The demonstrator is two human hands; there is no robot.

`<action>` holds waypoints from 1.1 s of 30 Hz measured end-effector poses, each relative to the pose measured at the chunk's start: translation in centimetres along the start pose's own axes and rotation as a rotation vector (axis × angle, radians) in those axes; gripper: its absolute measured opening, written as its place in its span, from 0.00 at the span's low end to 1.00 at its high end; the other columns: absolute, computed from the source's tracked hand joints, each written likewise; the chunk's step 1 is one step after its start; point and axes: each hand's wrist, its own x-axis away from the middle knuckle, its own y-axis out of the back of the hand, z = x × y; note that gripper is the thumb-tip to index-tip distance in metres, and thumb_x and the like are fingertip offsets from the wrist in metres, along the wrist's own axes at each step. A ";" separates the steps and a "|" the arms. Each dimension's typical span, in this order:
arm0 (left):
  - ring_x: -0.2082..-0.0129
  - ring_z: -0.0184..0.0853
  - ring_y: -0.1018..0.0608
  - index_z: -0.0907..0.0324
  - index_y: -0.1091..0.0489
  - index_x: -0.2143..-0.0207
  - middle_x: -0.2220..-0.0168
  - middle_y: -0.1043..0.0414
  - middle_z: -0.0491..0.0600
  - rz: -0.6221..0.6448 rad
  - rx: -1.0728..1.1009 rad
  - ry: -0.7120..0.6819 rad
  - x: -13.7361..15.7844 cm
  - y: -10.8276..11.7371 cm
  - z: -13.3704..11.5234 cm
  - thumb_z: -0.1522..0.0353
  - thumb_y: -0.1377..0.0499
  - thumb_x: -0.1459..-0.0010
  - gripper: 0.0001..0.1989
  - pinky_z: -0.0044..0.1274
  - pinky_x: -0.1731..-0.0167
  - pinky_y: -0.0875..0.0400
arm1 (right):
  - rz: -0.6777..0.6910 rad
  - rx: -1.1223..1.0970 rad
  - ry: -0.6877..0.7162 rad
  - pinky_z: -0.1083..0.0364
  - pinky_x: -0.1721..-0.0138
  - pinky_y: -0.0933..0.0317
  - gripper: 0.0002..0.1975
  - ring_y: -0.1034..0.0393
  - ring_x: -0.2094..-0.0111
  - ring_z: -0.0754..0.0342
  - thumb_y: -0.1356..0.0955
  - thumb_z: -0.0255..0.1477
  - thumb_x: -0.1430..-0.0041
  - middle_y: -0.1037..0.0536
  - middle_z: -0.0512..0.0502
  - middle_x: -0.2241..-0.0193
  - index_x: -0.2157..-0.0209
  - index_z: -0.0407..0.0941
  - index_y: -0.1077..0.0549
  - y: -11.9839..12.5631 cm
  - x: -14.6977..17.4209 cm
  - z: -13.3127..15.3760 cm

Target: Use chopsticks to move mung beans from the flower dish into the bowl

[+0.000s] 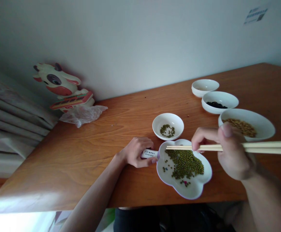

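My left hand (140,152) is closed around the labelled handle of a white flower-shaped dish (195,192) with a purple rim. Green mung beans (185,164) lie in the dish, mostly in one heap, with a few loose ones near its left and lower sides. My right hand (229,151) grips a pair of pale wooden chopsticks (210,148), held nearly level. Their tips are close together over the upper left part of the dish; whether a bean sits between them I cannot make out. Just behind the dish stands a small white bowl (178,130) with some mung beans inside.
White bowls stand at the right: one with tan beans (244,128), one with black beans (215,104), and a farther bowl (197,92) with hard-to-see contents. A toy cow (63,87) and clear plastic bag (83,115) sit at the left. The wall closes off the wooden table (87,161) behind.
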 end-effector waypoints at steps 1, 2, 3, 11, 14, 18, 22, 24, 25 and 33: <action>0.70 0.38 0.24 0.57 0.28 0.65 0.69 0.24 0.51 -0.002 -0.001 -0.003 0.0 0.0 0.0 0.54 0.41 0.37 0.16 0.29 0.68 0.30 | 0.030 0.017 0.003 0.49 0.71 0.42 0.40 0.29 0.74 0.50 0.52 0.56 0.26 0.23 0.46 0.77 0.74 0.48 0.23 -0.1 0.1 0.0; 0.70 0.38 0.24 0.57 0.29 0.65 0.69 0.24 0.51 -0.002 -0.003 -0.005 0.0 -0.1 0.1 0.54 0.41 0.37 0.16 0.29 0.68 0.30 | 0.049 0.037 0.010 0.49 0.71 0.42 0.39 0.30 0.74 0.51 0.51 0.55 0.25 0.24 0.47 0.77 0.74 0.48 0.24 -0.2 0.2 -0.1; 0.70 0.38 0.24 0.57 0.29 0.65 0.70 0.24 0.50 -0.002 -0.007 -0.008 0.1 -0.1 0.1 0.54 0.41 0.37 0.16 0.29 0.68 0.30 | 0.064 0.055 0.019 0.50 0.72 0.43 0.38 0.31 0.75 0.51 0.50 0.53 0.24 0.24 0.47 0.78 0.73 0.48 0.24 -0.3 0.3 -0.2; 0.70 0.38 0.25 0.57 0.30 0.66 0.70 0.26 0.49 0.007 -0.018 -0.014 0.1 -0.2 0.2 0.54 0.41 0.36 0.15 0.29 0.68 0.31 | 0.090 0.078 0.052 0.52 0.74 0.46 0.35 0.35 0.77 0.54 0.49 0.51 0.23 0.27 0.49 0.78 0.72 0.47 0.26 -1.3 0.5 -1.0; 0.69 0.38 0.25 0.57 0.30 0.66 0.70 0.25 0.50 0.001 -0.009 -0.009 0.1 -0.1 0.1 0.54 0.41 0.36 0.16 0.29 0.68 0.31 | 0.096 0.070 0.053 0.51 0.72 0.44 0.34 0.33 0.75 0.53 0.49 0.50 0.23 0.25 0.48 0.76 0.71 0.47 0.27 -1.6 0.4 -1.1; 0.70 0.37 0.24 0.57 0.29 0.65 0.69 0.24 0.50 -0.006 0.000 -0.004 0.1 -0.1 -0.1 0.54 0.40 0.36 0.15 0.28 0.69 0.31 | 0.109 0.086 0.078 0.52 0.71 0.43 0.33 0.33 0.74 0.54 0.49 0.49 0.23 0.25 0.49 0.75 0.70 0.47 0.26 -2.0 0.4 -1.4; 0.70 0.37 0.24 0.57 0.29 0.65 0.69 0.24 0.50 -0.001 0.003 -0.004 0.1 0.0 -0.1 0.54 0.40 0.36 0.16 0.28 0.68 0.31 | 0.093 0.092 0.093 0.53 0.71 0.44 0.33 0.33 0.75 0.55 0.49 0.48 0.22 0.26 0.50 0.76 0.70 0.46 0.26 -2.1 0.5 -1.7; 0.70 0.38 0.24 0.57 0.29 0.65 0.69 0.24 0.50 -0.003 0.002 -0.008 0.1 0.0 0.0 0.54 0.41 0.36 0.16 0.29 0.68 0.30 | 0.088 0.085 0.103 0.53 0.71 0.44 0.33 0.33 0.74 0.55 0.48 0.48 0.22 0.26 0.50 0.76 0.70 0.46 0.26 -2.2 0.5 -1.8; 0.70 0.38 0.24 0.57 0.29 0.65 0.70 0.24 0.50 -0.004 -0.001 -0.010 0.1 0.0 0.0 0.54 0.41 0.36 0.16 0.29 0.68 0.30 | 0.083 0.083 0.111 0.53 0.71 0.44 0.33 0.33 0.74 0.55 0.48 0.48 0.22 0.25 0.50 0.76 0.70 0.46 0.26 -2.3 0.5 -1.8; 0.70 0.38 0.25 0.57 0.29 0.66 0.70 0.25 0.50 -0.005 -0.010 -0.009 0.1 -0.1 0.1 0.54 0.41 0.36 0.16 0.29 0.68 0.31 | 0.053 0.042 0.106 0.52 0.71 0.43 0.34 0.33 0.75 0.54 0.48 0.48 0.22 0.26 0.49 0.77 0.72 0.46 0.25 -2.5 0.4 -1.6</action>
